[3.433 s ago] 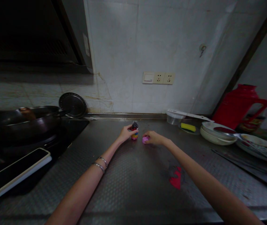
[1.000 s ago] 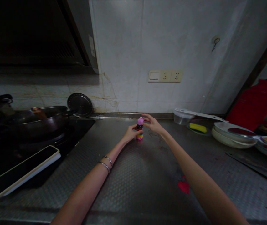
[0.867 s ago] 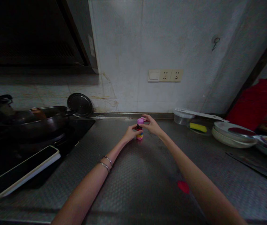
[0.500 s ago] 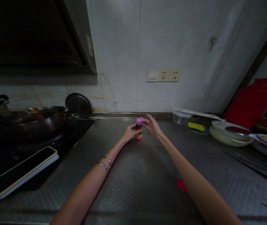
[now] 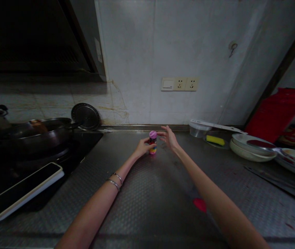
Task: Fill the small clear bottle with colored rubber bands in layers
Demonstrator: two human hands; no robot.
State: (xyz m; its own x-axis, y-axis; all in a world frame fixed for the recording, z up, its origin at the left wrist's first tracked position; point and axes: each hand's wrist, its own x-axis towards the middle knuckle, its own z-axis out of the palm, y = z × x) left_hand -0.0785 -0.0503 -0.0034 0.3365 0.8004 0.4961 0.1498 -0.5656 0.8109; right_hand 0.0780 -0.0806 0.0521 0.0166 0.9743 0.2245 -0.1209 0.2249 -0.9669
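Note:
A small bottle (image 5: 153,141) with a pink cap and a dark, colourful label stands upright on the metal counter (image 5: 137,214). My left hand (image 5: 142,148) is wrapped round its body from the left, thumb across the front. On the other side my right hand (image 5: 169,138) is held open, fingers pointing left at cap height. Its fingertips come close to the cap; whether they touch it I cannot tell. Two bracelets (image 5: 115,182) circle my left forearm.
At the left, a pan (image 5: 43,136) sits on the black stove, near a phone-like slab (image 5: 22,193). To the right are a clear plastic tub (image 5: 199,130), a yellow sponge (image 5: 215,140), stacked bowls (image 5: 253,152), a knife-like dark blade (image 5: 274,183) and a red jug (image 5: 279,114).
The pink part that stuck out at the cap's right side no longer shows there. My right fingers have shifted slightly; the left hand keeps its hold. The view has moved a little.

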